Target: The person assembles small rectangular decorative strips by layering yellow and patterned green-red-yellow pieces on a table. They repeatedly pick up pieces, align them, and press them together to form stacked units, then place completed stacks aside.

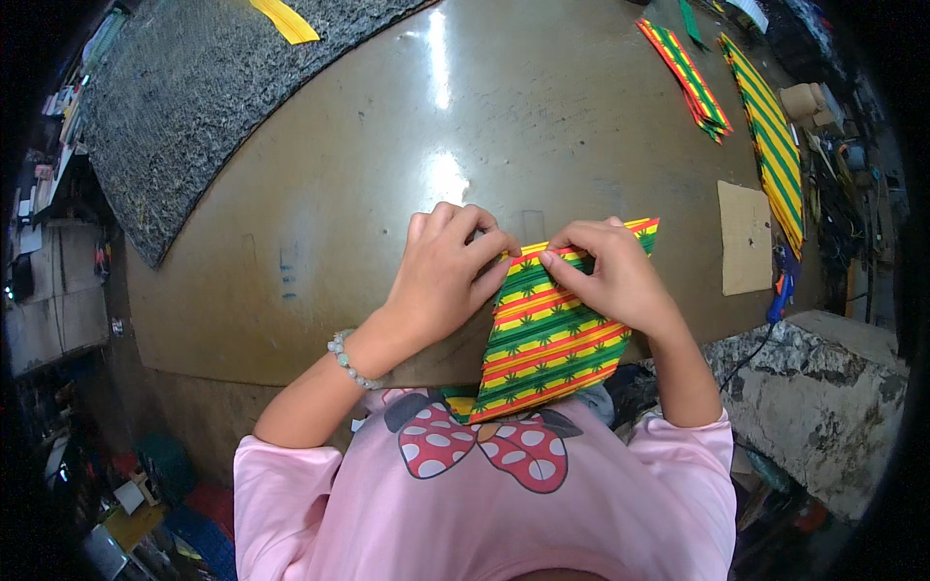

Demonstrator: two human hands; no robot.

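A piece of striped fabric (547, 334) in green, yellow and red, printed with dark leaf shapes, hangs over the table's near edge against my shirt. My left hand (450, 254) pinches its upper left corner between thumb and forefinger, the other fingers curled. Along the top edge, my right hand (610, 266) grips the cloth with its thumb on the front face. The fabric's right corner sticks out past the right hand. What lies behind the cloth is hidden.
The brown table (320, 213) carries a dark grey mat (203, 107) with a yellow strip (288, 19). At right lie folded striped strips (685, 82), a yellow-green striped stack (770, 145), a cardboard piece (746, 237) and a blue glue gun (783, 290) with a cord.
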